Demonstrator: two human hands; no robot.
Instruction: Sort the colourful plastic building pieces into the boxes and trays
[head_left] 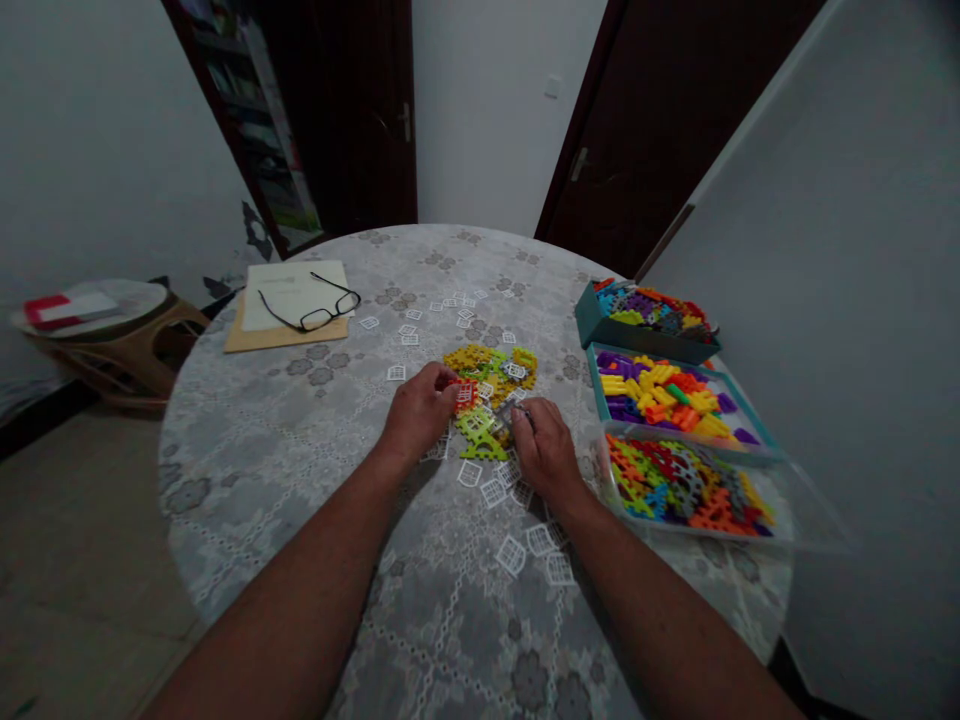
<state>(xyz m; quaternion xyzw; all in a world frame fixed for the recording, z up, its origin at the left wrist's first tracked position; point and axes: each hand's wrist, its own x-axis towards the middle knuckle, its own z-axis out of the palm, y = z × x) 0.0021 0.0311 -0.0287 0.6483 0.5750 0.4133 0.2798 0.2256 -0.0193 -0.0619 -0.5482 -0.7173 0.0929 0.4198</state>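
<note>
My left hand (420, 412) is closed, thumb and fingers pinching a red building piece (465, 394) with a white window frame on it. My right hand (546, 445) is curled with thumb and forefinger closed on a grey building piece (507, 412). Between and beyond the hands lies a pile of yellow building pieces (472, 358), and a lime-green piece (484, 446) sits just in front of it. Small white window frames (470, 473) are scattered around the pile, some lying on top. My fingers hide part of both held pieces.
On the right stand a teal box (645, 340) of mixed pieces, a tray (750, 420) of yellow and purple pieces, and a clear-lidded box (611, 480) of toothed pieces. Glasses (316, 320) rest on papers (289, 275) at the left. A patterned cloth covers the round table (247, 470).
</note>
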